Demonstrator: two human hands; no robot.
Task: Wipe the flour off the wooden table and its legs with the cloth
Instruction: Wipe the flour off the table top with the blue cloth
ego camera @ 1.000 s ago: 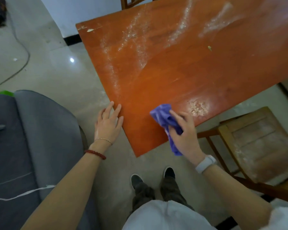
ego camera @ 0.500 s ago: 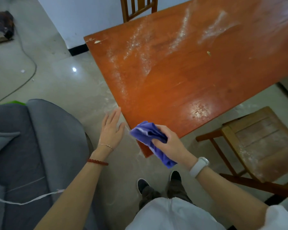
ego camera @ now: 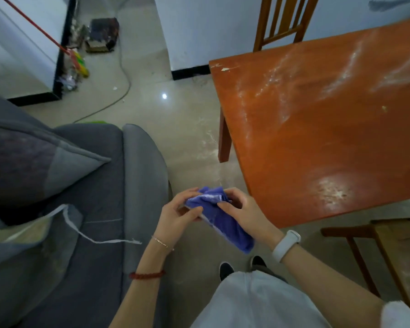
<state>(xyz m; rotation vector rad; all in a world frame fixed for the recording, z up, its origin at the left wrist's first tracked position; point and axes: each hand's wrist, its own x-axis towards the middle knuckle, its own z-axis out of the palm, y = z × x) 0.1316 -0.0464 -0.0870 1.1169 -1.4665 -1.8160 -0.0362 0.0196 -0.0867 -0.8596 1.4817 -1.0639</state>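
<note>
The wooden table [ego camera: 329,143], glossy orange-brown with flour streaks left across its top, now filled the right of the frame, its leg [ego camera: 224,138] showing. The crumpled purple cloth [ego camera: 219,216] had come off it to lower centre. The left hand [ego camera: 175,216] had left the edge; both it and the right hand [ego camera: 246,214] pinched the cloth.

Person is wearing a white short-sleeved top [ego camera: 258,301], dark trousers, black shoes [ego camera: 225,269] at bottom centre. Left wrist is wearing a thin gold chain bracelet [ego camera: 161,242] and red bead bracelet [ego camera: 147,275]; right wrist a white smart band [ego camera: 286,245].
</note>
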